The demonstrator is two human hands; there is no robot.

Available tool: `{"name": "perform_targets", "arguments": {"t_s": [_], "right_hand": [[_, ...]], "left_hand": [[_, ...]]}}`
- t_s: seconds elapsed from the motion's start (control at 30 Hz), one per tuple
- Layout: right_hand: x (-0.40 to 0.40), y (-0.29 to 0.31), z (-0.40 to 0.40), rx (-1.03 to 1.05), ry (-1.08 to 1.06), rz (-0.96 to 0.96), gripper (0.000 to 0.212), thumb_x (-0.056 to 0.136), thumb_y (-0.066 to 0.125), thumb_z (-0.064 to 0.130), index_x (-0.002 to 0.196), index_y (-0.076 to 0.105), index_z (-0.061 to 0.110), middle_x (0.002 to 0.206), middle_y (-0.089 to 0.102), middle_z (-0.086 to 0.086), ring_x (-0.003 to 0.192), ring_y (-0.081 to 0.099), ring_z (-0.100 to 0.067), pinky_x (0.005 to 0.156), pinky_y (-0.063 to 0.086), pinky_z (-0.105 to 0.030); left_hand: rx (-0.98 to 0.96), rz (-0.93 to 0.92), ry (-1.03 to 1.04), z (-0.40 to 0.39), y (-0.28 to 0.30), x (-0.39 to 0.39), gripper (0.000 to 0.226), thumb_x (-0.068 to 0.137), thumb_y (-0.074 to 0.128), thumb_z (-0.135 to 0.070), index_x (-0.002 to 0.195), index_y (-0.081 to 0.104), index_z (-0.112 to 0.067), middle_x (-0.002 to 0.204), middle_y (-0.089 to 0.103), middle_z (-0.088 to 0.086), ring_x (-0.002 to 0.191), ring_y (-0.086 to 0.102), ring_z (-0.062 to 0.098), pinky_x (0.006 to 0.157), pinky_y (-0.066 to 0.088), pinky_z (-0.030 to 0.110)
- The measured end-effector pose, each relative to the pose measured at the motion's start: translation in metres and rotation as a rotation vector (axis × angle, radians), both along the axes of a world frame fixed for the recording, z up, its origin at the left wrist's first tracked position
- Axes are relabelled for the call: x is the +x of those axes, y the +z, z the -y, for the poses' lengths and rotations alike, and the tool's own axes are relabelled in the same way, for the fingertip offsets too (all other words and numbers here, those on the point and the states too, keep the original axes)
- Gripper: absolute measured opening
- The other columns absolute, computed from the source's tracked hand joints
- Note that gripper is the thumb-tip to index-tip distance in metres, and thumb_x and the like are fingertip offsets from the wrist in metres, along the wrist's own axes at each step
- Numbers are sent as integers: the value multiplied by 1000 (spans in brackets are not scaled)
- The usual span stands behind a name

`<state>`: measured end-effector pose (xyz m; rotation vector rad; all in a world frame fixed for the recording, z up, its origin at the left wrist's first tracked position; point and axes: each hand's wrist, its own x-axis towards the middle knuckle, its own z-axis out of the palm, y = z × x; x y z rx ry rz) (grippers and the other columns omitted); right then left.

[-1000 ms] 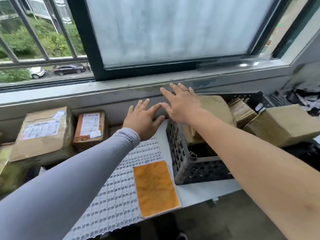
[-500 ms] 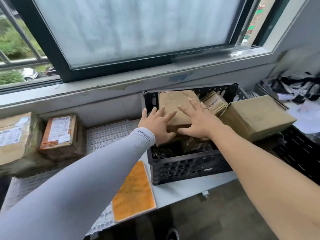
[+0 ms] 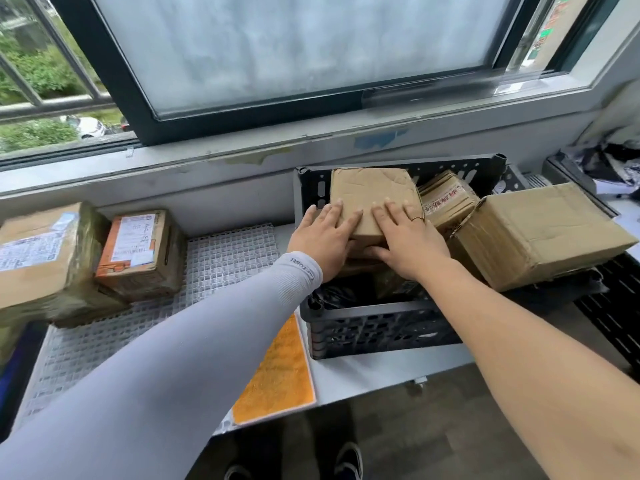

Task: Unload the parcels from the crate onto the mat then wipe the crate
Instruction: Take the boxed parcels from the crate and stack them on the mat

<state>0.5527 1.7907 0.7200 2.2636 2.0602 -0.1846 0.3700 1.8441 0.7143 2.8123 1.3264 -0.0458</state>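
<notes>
Under the window, your left hand and right hand clasp the crate's top parcel; lift it leftward onto the mat.

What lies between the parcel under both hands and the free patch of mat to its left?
Only the crate's left wall, which the parcel must be lifted over. Both the left hand and right hand already rest on it. The bare mat beyond lies open, with the orange-labelled box farther left.
</notes>
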Motion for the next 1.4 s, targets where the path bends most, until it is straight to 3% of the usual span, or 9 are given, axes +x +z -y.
{"name": "perform_targets", "arguments": {"t_s": [0.2,0.5,0.6,0.97,1.1,1.33,1.4], "right_hand": [[-8,3,7,30,15,28,72,107,38,53,165,3,29,173,4,5,159,4,-29,123,23,-55],[-17,31,19,133,-24,111,70,108,36,53,165,5,27,173,8,2,159,7,-31,123,24,-58],[-24,53,17,162,-20,147,71,107,37,53,165,6,27,173,7,2,159,6,-32,123,22,-59],[-128,104,-30,313,89,159,69,106,37,55,165,12,29,173,12,3,158,7,-33,123,20,-62],[-191,95,-44,312,158,116,69,106,38,55,165,12,28,172,12,2,158,8,-33,122,21,-62],[-297,26,-28,248,242,61,68,108,34,50,165,7,23,173,10,-1,157,8,-37,121,23,-63],[-322,-3,-15,211,260,57,69,108,41,47,165,12,22,172,15,-1,156,14,-39,119,28,-64]], "left_hand": [[9,23,-18,1,3,-7,55,112,24,-37,165,10,-29,172,13,12,159,13,29,128,-1,48],[102,96,-49,6,25,-18,57,110,25,-48,164,12,-37,172,15,7,157,15,35,125,0,62],[132,166,-58,2,39,-28,58,108,26,-53,163,14,-39,172,16,6,158,15,35,126,2,61],[245,241,44,-23,86,-142,60,105,15,-54,163,17,-39,171,19,10,157,18,35,126,5,57],[274,223,104,-24,81,-208,65,103,7,-58,163,20,-38,170,24,11,155,23,37,126,9,59],[273,64,158,2,30,-318,57,108,18,-52,163,16,-37,169,25,12,156,23,38,124,4,60],[262,37,176,20,5,-343,55,110,20,-50,163,17,-37,168,28,12,154,27,38,124,6,61]]}}
